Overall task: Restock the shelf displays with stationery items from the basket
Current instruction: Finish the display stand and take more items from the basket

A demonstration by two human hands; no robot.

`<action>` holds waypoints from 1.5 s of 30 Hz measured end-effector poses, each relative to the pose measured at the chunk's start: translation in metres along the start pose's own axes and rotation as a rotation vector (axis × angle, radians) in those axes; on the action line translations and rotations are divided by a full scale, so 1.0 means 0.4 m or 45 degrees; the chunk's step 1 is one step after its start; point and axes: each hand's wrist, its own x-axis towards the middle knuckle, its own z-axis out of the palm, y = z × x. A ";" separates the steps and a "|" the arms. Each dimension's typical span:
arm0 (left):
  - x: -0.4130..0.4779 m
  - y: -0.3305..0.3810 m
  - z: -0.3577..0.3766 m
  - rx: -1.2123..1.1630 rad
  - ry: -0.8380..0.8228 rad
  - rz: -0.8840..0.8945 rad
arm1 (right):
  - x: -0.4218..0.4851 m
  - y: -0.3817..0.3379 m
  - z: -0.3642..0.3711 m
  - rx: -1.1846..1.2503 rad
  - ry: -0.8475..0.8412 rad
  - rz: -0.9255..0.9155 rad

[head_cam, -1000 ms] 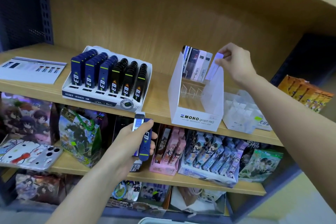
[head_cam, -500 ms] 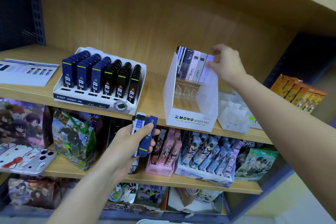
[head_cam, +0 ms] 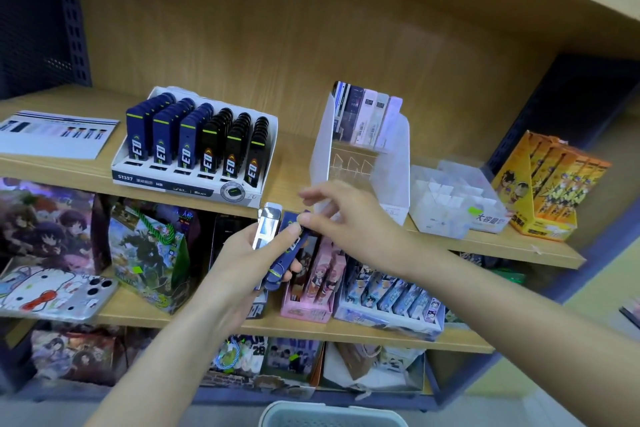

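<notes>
My left hand (head_cam: 242,263) holds two slim lead cases in front of the upper shelf edge: a silver-white case (head_cam: 265,230) and a dark blue case (head_cam: 289,250). My right hand (head_cam: 341,218) pinches the top of the blue case with thumb and forefinger. On the upper shelf stands the white MONO display box (head_cam: 360,156), with several slim cases upright in its back row. Left of it sits a white tray (head_cam: 194,180) packed with blue and black lead cases. The pale basket rim (head_cam: 332,414) shows at the bottom edge.
A printed card (head_cam: 55,133) lies at the upper shelf's left. Clear divided bins (head_cam: 457,198) and an orange box (head_cam: 547,184) stand at the right. The lower shelf (head_cam: 311,326) carries illustrated bags, a phone case (head_cam: 52,291) and pink and blue product boxes.
My right hand left the MONO box, where the pale case now stands in the back row, and came down to the blue case in my left hand. The left hand rose slightly.
</notes>
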 end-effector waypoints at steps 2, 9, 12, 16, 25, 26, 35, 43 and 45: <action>-0.006 0.001 -0.002 0.007 -0.003 0.023 | 0.000 -0.008 0.003 0.117 -0.102 0.057; -0.020 0.015 -0.022 -0.044 0.010 0.090 | 0.002 -0.007 -0.022 0.605 0.075 0.277; -0.015 0.011 -0.042 -0.054 0.110 0.148 | -0.009 -0.010 -0.018 0.642 0.014 0.304; -0.016 0.016 -0.081 -0.044 0.233 0.229 | -0.024 -0.022 0.004 0.305 -0.263 0.187; -0.079 0.046 -0.142 0.046 0.253 0.220 | 0.020 -0.121 0.082 0.181 -0.375 -0.011; -0.086 0.053 -0.153 0.018 0.278 0.197 | 0.034 -0.131 0.081 0.198 -0.333 -0.005; -0.114 0.066 -0.268 -0.155 0.434 0.058 | 0.203 -0.247 0.088 0.557 0.180 -0.049; -0.143 0.085 -0.316 -0.253 0.557 0.110 | 0.313 -0.306 0.168 0.307 0.282 -0.178; -0.148 0.089 -0.328 -0.284 0.568 0.124 | 0.323 -0.311 0.178 0.244 0.250 -0.214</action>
